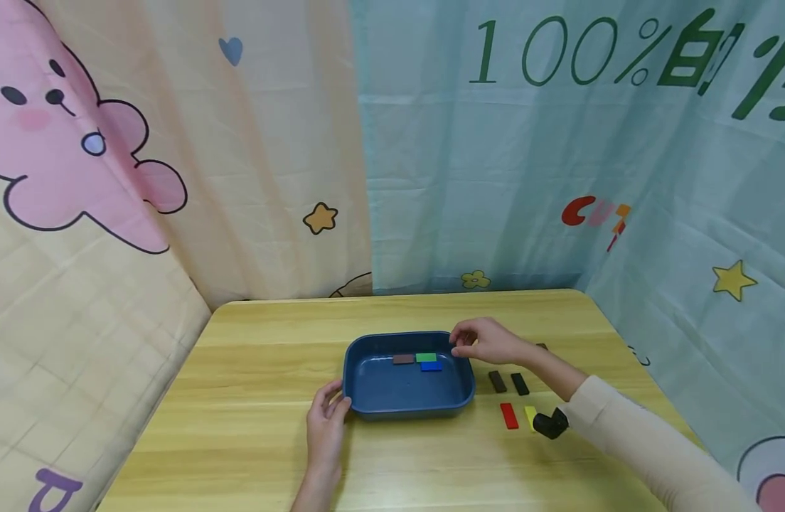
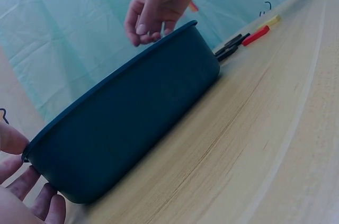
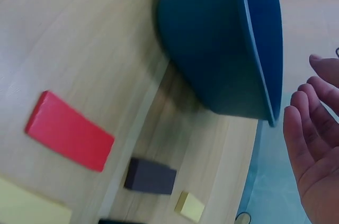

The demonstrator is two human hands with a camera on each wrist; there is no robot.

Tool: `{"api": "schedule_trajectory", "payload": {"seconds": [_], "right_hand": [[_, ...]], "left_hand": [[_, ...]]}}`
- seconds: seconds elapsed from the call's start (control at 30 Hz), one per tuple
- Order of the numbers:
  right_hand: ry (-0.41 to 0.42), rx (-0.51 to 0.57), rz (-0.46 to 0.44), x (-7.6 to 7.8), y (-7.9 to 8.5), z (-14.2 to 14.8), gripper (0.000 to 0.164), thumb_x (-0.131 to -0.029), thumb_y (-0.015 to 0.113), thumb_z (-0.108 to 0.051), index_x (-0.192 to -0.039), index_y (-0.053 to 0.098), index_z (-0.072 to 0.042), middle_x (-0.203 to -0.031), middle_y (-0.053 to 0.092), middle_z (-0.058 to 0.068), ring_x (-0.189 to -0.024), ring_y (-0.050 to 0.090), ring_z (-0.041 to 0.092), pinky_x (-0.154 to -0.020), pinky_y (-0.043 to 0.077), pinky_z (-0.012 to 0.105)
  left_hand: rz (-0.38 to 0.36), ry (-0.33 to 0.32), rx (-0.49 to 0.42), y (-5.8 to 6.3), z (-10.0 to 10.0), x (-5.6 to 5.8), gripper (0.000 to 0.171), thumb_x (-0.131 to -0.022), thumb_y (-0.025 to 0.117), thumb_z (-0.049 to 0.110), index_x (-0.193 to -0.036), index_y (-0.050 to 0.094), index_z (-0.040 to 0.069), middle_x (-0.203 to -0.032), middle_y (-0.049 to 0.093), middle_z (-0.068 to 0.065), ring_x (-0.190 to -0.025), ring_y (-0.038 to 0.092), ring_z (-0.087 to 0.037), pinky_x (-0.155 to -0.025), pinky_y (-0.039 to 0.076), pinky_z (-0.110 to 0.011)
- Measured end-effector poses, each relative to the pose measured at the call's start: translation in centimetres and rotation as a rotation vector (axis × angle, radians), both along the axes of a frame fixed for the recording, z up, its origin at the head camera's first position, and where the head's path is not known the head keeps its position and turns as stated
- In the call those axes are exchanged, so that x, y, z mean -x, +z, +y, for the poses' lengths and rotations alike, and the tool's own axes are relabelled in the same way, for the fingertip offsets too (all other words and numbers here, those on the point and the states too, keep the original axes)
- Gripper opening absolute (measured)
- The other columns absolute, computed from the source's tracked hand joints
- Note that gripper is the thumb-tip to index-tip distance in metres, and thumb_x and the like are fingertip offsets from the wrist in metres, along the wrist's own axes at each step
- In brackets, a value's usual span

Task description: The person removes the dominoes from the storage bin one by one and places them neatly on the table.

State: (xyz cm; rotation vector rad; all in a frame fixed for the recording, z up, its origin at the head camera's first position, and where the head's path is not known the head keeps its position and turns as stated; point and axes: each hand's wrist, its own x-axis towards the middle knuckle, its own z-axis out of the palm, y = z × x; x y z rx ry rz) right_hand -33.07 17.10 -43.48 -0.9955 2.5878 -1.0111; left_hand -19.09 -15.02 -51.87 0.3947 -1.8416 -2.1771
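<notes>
A dark blue plastic basin (image 1: 408, 411) stands on the table. Inside it lie a brown block (image 1: 403, 359), a green block (image 1: 426, 357) and a blue block (image 1: 431, 367). At its left end my left hand (image 1: 326, 427) grips the basin, thumb at the rim and fingers against the outer wall in the left wrist view. Over the right rim hovers my right hand (image 1: 488, 341), its fingers loosely bent and nothing visible between them. Right of the basin lie a red block (image 1: 509, 416), a yellow block (image 1: 530, 418), a dark brown block (image 1: 497, 382) and a black block (image 1: 520, 384).
Another dark block (image 1: 542, 346) is partly hidden behind the right forearm. A black wrist device (image 1: 550, 424) covers part of the yellow block. The wooden table (image 1: 239, 398) ends at printed curtains (image 1: 431, 178) behind and at both sides.
</notes>
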Motion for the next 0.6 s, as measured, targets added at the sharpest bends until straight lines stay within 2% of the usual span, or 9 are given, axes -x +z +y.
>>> {"api": "schedule_trajectory", "payload": {"seconds": [0.23, 0.6], "right_hand": [[0.062, -0.014, 0.034, 0.9, 0.1, -2.5, 0.029, -0.096, 0.074, -0.012, -0.121, 0.07, 0.002, -0.11, 0.072, 0.014, -0.093, 0.068, 0.014, -0.084, 0.059, 0.033], [0.133, -0.072, 0.078, 1.7, -0.7, -5.7, 0.033, -0.096, 0.073, -0.008, -0.127, 0.068, 0.003, -0.12, 0.07, 0.017, -0.103, 0.069, 0.024, -0.087, 0.059, 0.035]], "left_hand": [[-0.009, 0.004, 0.0, 0.1, 0.0, -0.2, 0.036, -0.1, 0.058, -0.004, -0.135, 0.055, -0.007, -0.141, 0.055, -0.025, -0.129, 0.055, -0.04, -0.09, 0.052, -0.018], [-0.005, 0.01, -0.006, 0.2, 0.2, -0.3, 0.036, -0.1, 0.059, -0.004, -0.135, 0.055, -0.007, -0.141, 0.055, -0.025, -0.129, 0.055, -0.039, -0.091, 0.052, -0.019]]}}
